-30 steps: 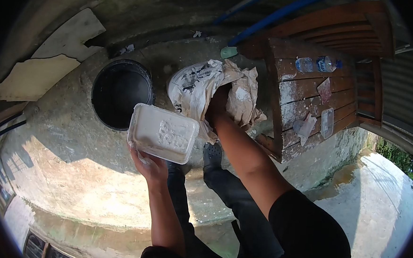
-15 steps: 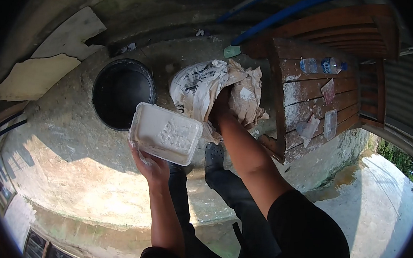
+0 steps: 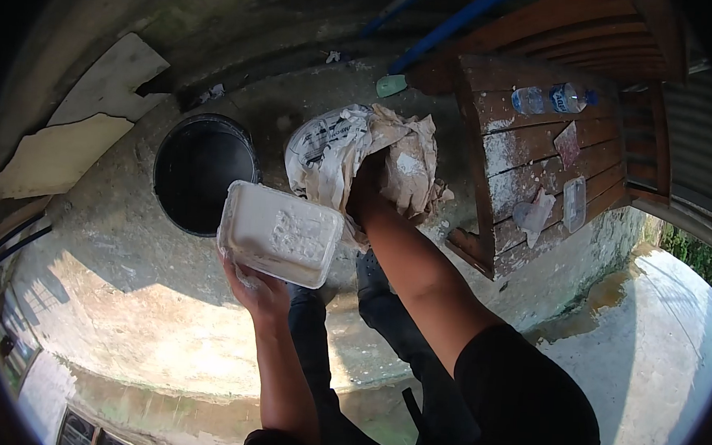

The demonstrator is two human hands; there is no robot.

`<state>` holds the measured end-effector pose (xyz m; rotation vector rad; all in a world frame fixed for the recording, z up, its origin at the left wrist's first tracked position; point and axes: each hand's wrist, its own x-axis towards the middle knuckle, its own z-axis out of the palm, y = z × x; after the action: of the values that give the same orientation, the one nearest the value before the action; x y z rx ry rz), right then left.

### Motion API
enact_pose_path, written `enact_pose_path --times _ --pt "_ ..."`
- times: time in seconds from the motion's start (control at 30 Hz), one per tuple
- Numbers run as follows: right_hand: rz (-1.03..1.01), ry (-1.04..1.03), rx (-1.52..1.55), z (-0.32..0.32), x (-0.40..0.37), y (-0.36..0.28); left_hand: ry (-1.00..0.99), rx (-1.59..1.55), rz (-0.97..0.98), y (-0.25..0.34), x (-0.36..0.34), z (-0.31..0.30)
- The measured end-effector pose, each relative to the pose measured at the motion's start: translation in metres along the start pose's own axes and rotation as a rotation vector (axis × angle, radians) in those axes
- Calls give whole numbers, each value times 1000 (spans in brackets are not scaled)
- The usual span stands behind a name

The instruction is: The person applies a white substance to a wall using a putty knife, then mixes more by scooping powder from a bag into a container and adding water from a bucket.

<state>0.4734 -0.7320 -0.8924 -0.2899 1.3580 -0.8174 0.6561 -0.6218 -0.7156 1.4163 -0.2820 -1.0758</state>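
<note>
In my left hand [image 3: 257,291] is a rectangular white plastic tub [image 3: 236,244], gripped from below at its near left corner. Pale powder [image 3: 294,233] lies inside it, lumpy toward the right. My right hand is out of sight inside the open mouth of a crumpled paper sack [image 3: 323,159], which stands on the floor with printing on its side; only the forearm [image 3: 406,262] shows. What the fingers do in there is hidden. A round black bucket [image 3: 204,176] stands just left of the sack, partly behind the tub.
To the right is a slatted wooden bench [image 3: 531,152] with white smears, bearing a water bottle [image 3: 571,98], a clear plastic container [image 3: 574,203] and scraps. Broken board pieces [image 3: 66,156] lean at the left. A green object [image 3: 391,85] lies behind the sack.
The camera view has shifted slightly. My right hand remains inside the sack, and my left hand keeps the tub at nearly the same spot beside it.
</note>
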Motion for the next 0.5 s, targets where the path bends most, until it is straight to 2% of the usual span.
enact_pose_path --times 0.1,0.17,0.5 --pt "-71 47 -267 -8 5 -3 15 28 7 5 -1 12" --pt "-121 78 -450 -9 5 -2 67 -115 -69 11 -1 22" --pt "-346 199 -1400 -13 17 5 62 -7 -91 -4 -4 12"
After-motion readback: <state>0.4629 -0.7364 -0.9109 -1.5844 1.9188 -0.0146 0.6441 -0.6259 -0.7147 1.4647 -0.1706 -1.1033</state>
